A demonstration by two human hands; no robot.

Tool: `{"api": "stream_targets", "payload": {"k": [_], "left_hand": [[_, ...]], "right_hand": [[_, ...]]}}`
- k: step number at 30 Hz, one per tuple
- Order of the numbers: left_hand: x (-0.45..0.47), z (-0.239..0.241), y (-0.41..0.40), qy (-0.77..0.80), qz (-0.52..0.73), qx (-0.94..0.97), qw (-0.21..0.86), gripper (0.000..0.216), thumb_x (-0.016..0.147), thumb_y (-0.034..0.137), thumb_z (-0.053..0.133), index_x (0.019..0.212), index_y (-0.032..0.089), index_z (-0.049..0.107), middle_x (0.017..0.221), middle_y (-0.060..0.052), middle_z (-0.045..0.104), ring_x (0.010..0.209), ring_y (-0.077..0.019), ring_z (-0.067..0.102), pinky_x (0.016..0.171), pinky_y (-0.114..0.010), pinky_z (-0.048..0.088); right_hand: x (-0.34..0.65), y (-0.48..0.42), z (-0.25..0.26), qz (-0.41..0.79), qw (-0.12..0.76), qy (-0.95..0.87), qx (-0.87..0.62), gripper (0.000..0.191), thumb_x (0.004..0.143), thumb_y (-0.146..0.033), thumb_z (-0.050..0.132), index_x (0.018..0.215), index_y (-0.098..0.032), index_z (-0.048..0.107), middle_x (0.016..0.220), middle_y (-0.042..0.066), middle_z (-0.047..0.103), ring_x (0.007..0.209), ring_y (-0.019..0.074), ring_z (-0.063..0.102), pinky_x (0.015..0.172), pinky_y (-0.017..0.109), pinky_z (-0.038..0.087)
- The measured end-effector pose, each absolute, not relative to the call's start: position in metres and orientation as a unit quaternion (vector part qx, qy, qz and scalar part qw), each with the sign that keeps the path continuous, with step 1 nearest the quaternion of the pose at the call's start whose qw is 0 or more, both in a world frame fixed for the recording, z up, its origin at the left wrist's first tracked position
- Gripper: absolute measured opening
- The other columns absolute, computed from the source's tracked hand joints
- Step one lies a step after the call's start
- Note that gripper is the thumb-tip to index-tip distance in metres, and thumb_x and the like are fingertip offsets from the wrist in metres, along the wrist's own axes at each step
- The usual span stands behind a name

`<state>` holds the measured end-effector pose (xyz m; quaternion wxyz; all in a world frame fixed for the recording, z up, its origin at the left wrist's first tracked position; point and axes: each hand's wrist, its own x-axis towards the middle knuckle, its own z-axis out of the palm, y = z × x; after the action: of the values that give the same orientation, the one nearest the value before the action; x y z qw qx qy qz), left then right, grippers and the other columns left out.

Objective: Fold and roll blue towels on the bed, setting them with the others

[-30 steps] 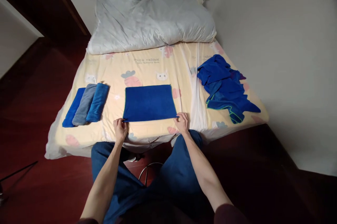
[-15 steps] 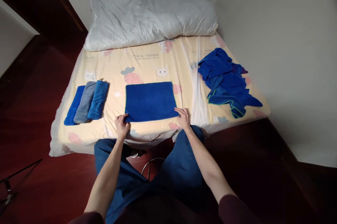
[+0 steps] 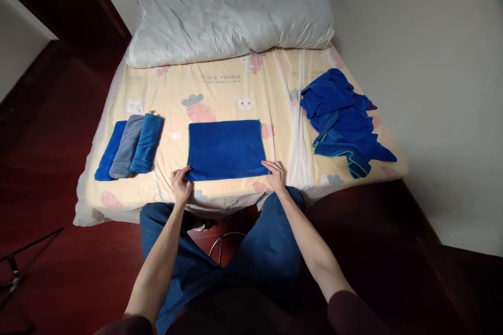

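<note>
A blue towel (image 3: 226, 149) with thin green edging lies flat as a rectangle on the bed, in front of me. My left hand (image 3: 182, 184) pinches its near left corner between thumb and fingers. At the near right corner, my right hand (image 3: 275, 175) grips the cloth in the same way. To the left lie three folded towels side by side: a blue one (image 3: 110, 152), a grey one (image 3: 128, 146) and a lighter blue one (image 3: 147, 143). A crumpled heap of blue towels (image 3: 341, 120), some green-edged, rests on the right.
The bed sheet (image 3: 220, 99) is pale yellow with rabbit and carrot prints. A large white quilt (image 3: 231, 15) is bunched at the head of the bed. A wall (image 3: 412, 88) runs along the right side. A thin black stand (image 3: 15, 272) is on the floor at left.
The view has shifted slightly. Both hands stay at the towel's near corners, and the towel looks the same, lying flat.
</note>
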<state>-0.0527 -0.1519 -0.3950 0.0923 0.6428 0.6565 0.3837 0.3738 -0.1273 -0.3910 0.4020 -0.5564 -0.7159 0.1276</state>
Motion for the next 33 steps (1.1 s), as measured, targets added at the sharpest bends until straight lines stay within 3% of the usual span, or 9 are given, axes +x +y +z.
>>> {"api": "stream_targets", "payload": {"k": [8, 15, 19, 22, 33], "left_hand": [[-0.054, -0.392, -0.155, 0.683, 0.377, 0.619, 0.092, 0.047, 0.073, 0.009, 0.049, 0.112, 0.02, 0.073, 0.104, -0.011, 0.073, 0.102, -0.031, 0.057, 0.093, -0.044, 0.049], [-0.053, -0.394, -0.153, 0.691, 0.37, 0.615, 0.087, 0.037, 0.081, 0.012, 0.053, 0.112, 0.022, 0.071, 0.099, -0.01, 0.071, 0.103, -0.0324, 0.056, 0.099, -0.048, 0.043], [-0.052, -0.397, -0.15, 0.726, 0.376, 0.569, 0.092, 0.019, 0.096, 0.028, 0.051, 0.099, 0.021, 0.068, 0.09, -0.011, 0.066, 0.095, -0.0315, 0.057, 0.094, -0.048, 0.043], [-0.052, -0.399, -0.149, 0.74, 0.385, 0.544, 0.092, 0.03, 0.103, 0.042, 0.047, 0.093, 0.021, 0.066, 0.086, -0.01, 0.063, 0.09, -0.0299, 0.058, 0.09, -0.046, 0.045], [-0.049, -0.396, -0.153, 0.718, 0.399, 0.565, 0.071, 0.028, 0.104, 0.042, 0.045, 0.086, 0.024, 0.057, 0.089, -0.009, 0.059, 0.095, -0.0283, 0.056, 0.092, -0.043, 0.044]], "right_hand": [[0.373, -0.126, -0.393, 0.136, 0.425, -0.678, -0.585, 0.061, 0.071, 0.005, 0.043, 0.109, -0.021, 0.083, 0.096, 0.008, 0.078, 0.095, 0.0241, 0.068, 0.087, 0.039, 0.06], [0.374, -0.124, -0.403, 0.144, 0.439, -0.667, -0.584, 0.046, 0.083, -0.002, 0.047, 0.11, -0.021, 0.079, 0.1, 0.009, 0.075, 0.095, 0.0234, 0.067, 0.084, 0.036, 0.058], [0.376, -0.121, -0.407, 0.12, 0.437, -0.641, -0.619, 0.022, 0.098, -0.022, 0.055, 0.086, -0.021, 0.073, 0.078, 0.006, 0.066, 0.078, 0.0212, 0.061, 0.075, 0.033, 0.053], [0.378, -0.12, -0.41, 0.11, 0.441, -0.631, -0.629, 0.036, 0.104, -0.039, 0.056, 0.074, -0.022, 0.064, 0.071, 0.003, 0.06, 0.072, 0.0194, 0.056, 0.071, 0.032, 0.049], [0.378, -0.121, -0.412, 0.09, 0.44, -0.634, -0.63, 0.03, 0.104, -0.042, 0.053, 0.088, -0.021, 0.067, 0.079, 0.006, 0.066, 0.075, 0.0208, 0.06, 0.073, 0.032, 0.051]]}}
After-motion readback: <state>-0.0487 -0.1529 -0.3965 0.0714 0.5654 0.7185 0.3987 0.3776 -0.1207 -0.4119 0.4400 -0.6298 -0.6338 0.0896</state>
